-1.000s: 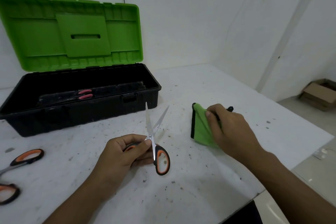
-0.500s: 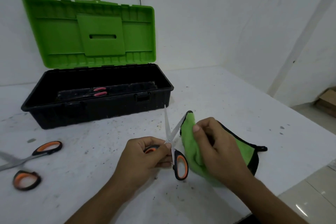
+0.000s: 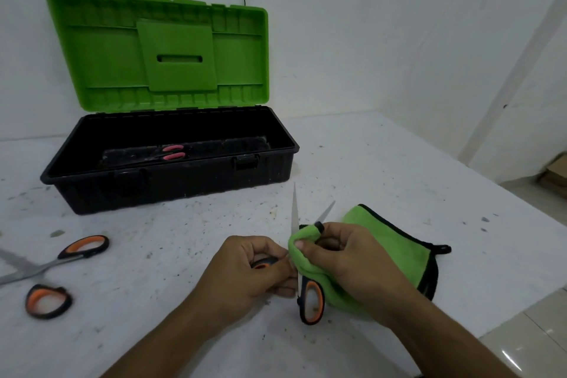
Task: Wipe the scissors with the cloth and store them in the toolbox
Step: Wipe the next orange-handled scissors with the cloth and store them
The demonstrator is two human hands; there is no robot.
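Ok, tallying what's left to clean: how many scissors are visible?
3: held scissors in the left hand, blade in the green cloth; loose scissors lying open on the table, far left; pink-handled scissors inside the toolbox. Others may hide there.

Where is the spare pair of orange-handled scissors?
Head view: the spare scissors lie open on the table at far left, in front of the toolbox.

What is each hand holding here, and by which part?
Left hand has its grip on the scissors by one orange-and-black handle loop. Right hand holds the green cloth, a fold pinched round one blade's base.
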